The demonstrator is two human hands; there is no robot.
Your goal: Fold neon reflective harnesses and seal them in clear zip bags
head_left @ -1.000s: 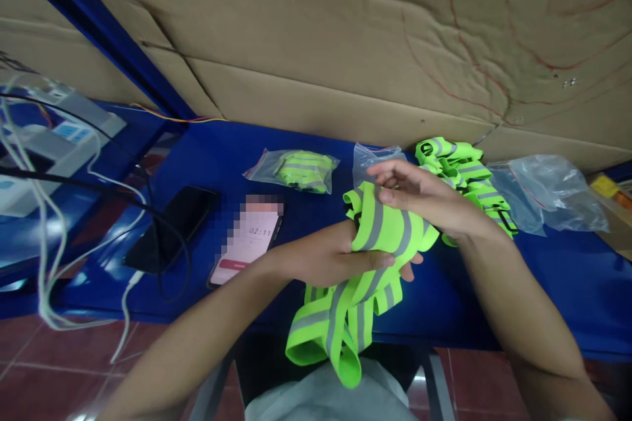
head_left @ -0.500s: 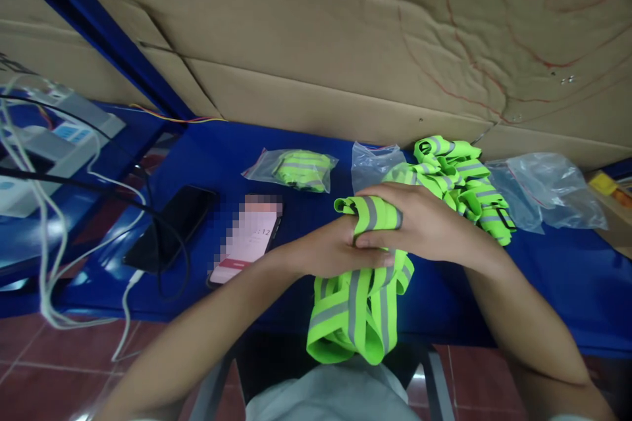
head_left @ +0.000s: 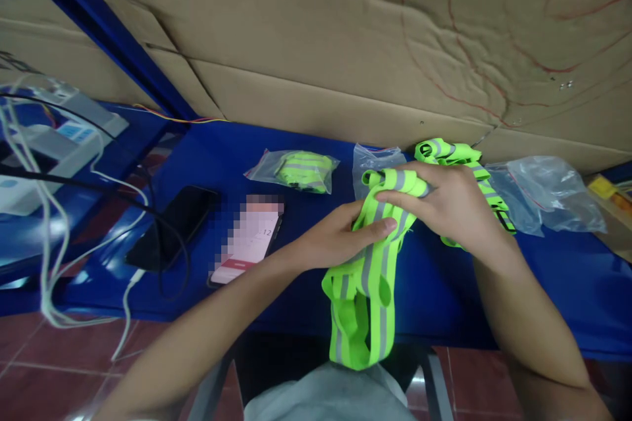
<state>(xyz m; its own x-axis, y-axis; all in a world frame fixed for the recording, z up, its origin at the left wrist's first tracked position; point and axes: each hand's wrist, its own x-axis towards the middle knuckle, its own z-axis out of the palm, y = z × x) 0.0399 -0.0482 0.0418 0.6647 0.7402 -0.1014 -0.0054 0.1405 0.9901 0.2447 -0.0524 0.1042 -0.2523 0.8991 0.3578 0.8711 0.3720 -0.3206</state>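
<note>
Between my two hands is a neon-green reflective strap [head_left: 363, 316] with grey stripes, gathered in several loops that hang over the table's front edge. My right hand [head_left: 444, 200] pinches its folded top end between thumb and fingers. Lower down, my left hand [head_left: 340, 237] grips the layers, thumb on top and fingers hidden behind. Just past my right hand lies a heap of similar green straps [head_left: 457, 154] with black buckles, partly covered by that hand. A clear zip bag [head_left: 375, 154] lies flat behind the held strap.
A filled bag with a rolled green strap [head_left: 303, 171] lies at the back. Left of my arm are a lit phone [head_left: 251, 237], a dark phone [head_left: 170, 227] and white cables [head_left: 47, 263]. Clear bags [head_left: 555, 191] lie right, before a cardboard wall [head_left: 306, 33].
My right hand has moved up and away with the strap's top end, off my left hand. The folded roll has loosened, and the loops now hang longer and straighter.
</note>
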